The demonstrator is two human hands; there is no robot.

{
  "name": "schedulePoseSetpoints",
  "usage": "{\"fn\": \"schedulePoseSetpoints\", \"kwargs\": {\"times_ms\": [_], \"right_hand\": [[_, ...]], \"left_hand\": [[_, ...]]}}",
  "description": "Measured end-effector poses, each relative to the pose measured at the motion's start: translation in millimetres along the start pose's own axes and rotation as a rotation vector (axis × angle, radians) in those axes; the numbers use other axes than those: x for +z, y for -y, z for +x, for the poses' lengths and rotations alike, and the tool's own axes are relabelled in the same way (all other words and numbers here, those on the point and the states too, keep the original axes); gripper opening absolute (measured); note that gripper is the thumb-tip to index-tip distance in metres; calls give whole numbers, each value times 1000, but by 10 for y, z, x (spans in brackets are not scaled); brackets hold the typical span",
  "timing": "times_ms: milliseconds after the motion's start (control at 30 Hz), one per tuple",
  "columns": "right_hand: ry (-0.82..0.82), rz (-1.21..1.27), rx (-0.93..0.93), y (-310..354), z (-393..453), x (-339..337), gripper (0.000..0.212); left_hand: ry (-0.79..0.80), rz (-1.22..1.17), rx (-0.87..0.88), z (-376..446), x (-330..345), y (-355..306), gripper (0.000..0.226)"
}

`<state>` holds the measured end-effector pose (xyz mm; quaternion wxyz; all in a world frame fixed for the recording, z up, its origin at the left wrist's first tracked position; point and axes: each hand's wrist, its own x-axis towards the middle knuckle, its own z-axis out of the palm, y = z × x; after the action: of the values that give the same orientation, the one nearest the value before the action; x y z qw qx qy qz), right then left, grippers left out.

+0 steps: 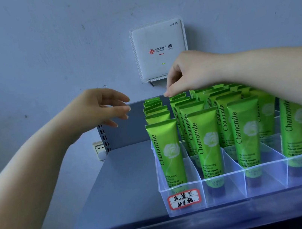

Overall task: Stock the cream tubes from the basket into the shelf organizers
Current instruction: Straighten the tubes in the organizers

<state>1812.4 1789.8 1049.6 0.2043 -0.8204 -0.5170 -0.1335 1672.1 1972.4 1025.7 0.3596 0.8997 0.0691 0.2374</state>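
Green cream tubes stand upright, cap end down, crimped end up, in the clear shelf organizer; long axis near vertical, rows running front to back toward the wall. Rearmost tube of the second row from the left sits directly under the right hand, so the tube lies straight below the grip. Right hand: fingers curled, thumb and fingertips brought together at that tube's top edge; reads as a pinch on the crimp, though contact is partly hidden by the fingers themselves. Left hand hovers just left of the first row, fingers spread and relaxed, holding nothing, not touching any tube. Right hand is clearly the nearer. Judgement: any seating move would run down along the tube's axis. Organizer rests on the grey shelf. Basket not in view.
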Motion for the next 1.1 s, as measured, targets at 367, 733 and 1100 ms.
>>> {"fn": "schedulePoseSetpoints", "kwargs": {"times_ms": [367,733,1100], "right_hand": [[107,-159,-23,-52,322,122,16],[133,-251,-55,-40,506,249,23],[223,-321,-74,-28,565,321,14]], "left_hand": [[10,236,47,257,285,85,8],[12,155,24,378,359,284,7],[29,116,21,441,471,315,23]]}}
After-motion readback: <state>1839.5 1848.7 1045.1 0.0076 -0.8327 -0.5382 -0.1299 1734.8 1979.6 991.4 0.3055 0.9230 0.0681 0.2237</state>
